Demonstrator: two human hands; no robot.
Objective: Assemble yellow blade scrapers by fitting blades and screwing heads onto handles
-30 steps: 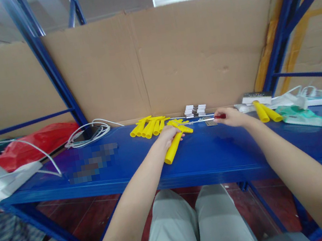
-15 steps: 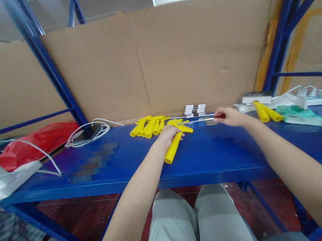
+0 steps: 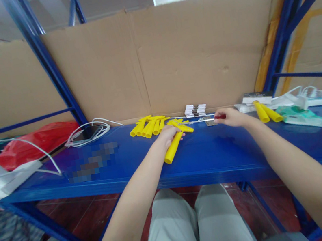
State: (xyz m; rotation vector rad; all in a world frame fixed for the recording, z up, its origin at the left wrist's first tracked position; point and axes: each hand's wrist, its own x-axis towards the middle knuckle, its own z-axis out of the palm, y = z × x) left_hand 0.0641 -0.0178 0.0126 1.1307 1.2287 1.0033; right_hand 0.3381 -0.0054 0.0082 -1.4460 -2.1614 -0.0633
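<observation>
My left hand (image 3: 168,134) is closed around a yellow plastic part with a tubular handle (image 3: 172,152). The tube's wide end points toward me, and its branched far end lies near the fingers. My right hand (image 3: 231,117) grips a screwdriver (image 3: 206,120) by its dark red handle. The thin metal shaft runs left to the branched end of the yellow part; whether the tip touches it is too small to tell. Left of my left hand lies a row of similar yellow parts (image 3: 149,128). A small flat greyish piece (image 3: 210,122) rests beneath the shaft.
Behind the hands stands a stack of small white pieces (image 3: 195,110) by the cardboard wall (image 3: 187,54). Two yellow tubes (image 3: 261,112) lean by a white box (image 3: 256,98) at right, beside a green packet (image 3: 300,115). Leftward are coiled white cable (image 3: 73,141) and a red bag (image 3: 35,145).
Almost nothing differs. Both hands keep their holds, with only a very slight shift of the screwdriver and the yellow part.
</observation>
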